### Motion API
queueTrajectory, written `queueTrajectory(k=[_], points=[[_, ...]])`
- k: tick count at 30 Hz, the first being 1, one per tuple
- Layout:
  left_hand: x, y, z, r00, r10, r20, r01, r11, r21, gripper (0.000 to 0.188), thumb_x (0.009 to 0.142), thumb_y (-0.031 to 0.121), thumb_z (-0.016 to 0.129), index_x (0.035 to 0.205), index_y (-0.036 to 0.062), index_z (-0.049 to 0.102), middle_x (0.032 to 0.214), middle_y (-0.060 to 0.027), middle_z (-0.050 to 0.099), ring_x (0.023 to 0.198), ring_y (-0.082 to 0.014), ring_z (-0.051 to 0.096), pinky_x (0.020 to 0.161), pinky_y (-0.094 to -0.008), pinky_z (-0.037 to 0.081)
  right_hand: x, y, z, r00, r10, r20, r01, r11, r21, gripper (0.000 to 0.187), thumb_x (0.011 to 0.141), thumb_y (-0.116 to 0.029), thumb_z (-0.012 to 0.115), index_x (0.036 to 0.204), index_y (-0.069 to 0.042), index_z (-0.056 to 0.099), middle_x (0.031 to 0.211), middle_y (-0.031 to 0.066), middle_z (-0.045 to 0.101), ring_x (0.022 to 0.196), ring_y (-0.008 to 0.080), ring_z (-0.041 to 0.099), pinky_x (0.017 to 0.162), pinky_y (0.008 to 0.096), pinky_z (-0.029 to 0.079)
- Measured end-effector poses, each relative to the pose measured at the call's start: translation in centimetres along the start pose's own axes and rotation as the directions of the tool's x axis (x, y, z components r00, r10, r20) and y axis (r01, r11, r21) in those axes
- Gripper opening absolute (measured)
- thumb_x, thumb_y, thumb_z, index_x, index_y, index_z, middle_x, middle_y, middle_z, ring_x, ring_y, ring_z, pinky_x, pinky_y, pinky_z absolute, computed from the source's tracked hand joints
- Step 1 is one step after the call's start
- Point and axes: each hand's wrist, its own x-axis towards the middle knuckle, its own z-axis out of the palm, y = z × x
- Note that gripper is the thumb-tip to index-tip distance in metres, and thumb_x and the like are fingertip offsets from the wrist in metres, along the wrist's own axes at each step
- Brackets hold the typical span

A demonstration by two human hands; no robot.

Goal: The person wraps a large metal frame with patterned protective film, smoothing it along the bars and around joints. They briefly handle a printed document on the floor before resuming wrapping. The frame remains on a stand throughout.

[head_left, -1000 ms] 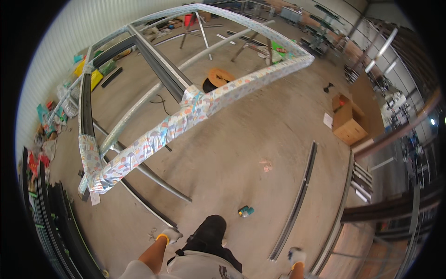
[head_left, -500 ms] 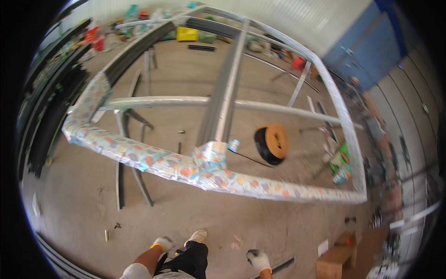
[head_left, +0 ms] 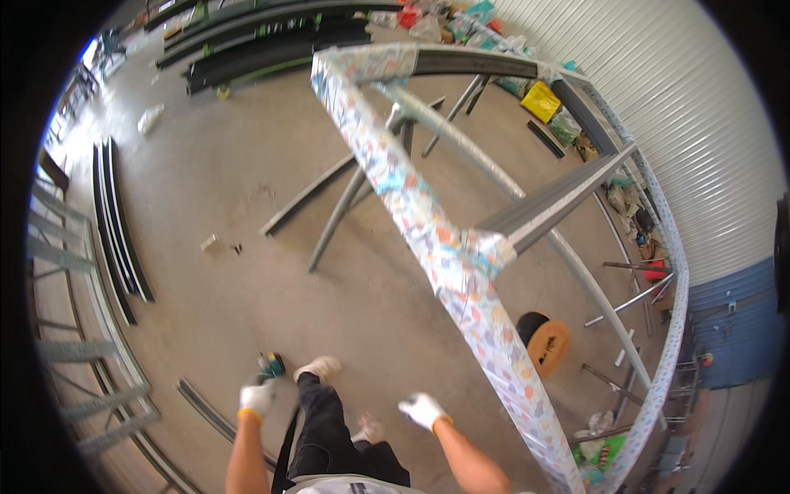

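My left hand, in a white glove with a yellow cuff, is closed on a green-and-black cordless drill at the lower left; its fingers show only in part. On the other side of my legs, my right hand, gloved the same way, holds nothing, its fingers loosely bent and apart. Nearest to it runs the long front bar of a large metal frame, wrapped in patterned plastic film with blue tape. Neither hand touches this frame. A bare grey crossbar joins the wrapped bar at its middle.
Trestle legs stand under the frame. An orange-and-black spool lies beyond the wrapped bar. Dark profiles rest on the floor at left, more at the back. A metal rack borders the left, a corrugated wall the right.
My view has swung left, so the frame now appears to the right and slanted. My left hand reaches further forward with the drill now plainly visible. My feet have shifted in a step.
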Motion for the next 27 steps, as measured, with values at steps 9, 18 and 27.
queueTrajectory(k=[9,18,27], points=[[-13.3,-33.0,7.2,0.772,-0.623,0.124,0.575,0.603,-0.553,0.018,0.104,0.018,0.072,0.115,0.0044,0.068,0.070,-0.0032,0.059,0.050,-0.0191,0.055,0.044,-0.0374,0.044,6.5,5.6,-5.8,0.972,0.231,0.047,-0.225,0.968,-0.111,0.062,0.098,-0.041,0.080,0.140,0.005,0.074,0.136,0.0242,0.078,0.124,0.0367,0.076,0.110,0.0424,0.057],[-19.9,-44.2,29.0,0.576,-0.755,0.313,0.801,0.598,-0.031,0.044,0.109,0.039,0.070,0.137,0.0069,0.080,0.138,-0.0200,0.073,0.107,-0.0287,0.071,0.095,-0.0438,0.060,24.7,21.3,-8.1,0.945,0.281,-0.169,-0.327,0.803,-0.499,0.093,0.092,-0.038,0.088,0.162,0.008,0.048,0.144,0.0314,0.071,0.134,0.0380,0.070,0.113,0.0401,0.054],[-9.3,-40.6,42.3,0.688,-0.721,-0.080,0.723,0.691,-0.014,0.042,0.107,0.030,0.071,0.140,0.0046,0.074,0.130,-0.0167,0.073,0.102,-0.0254,0.070,0.091,-0.0395,0.059,54.4,43.2,-29.3,0.687,0.555,-0.469,-0.489,0.831,0.266,0.071,0.103,-0.062,0.071,0.123,0.007,0.075,0.104,0.0229,0.074,0.080,0.0360,0.069,0.074,0.0531,0.060]])
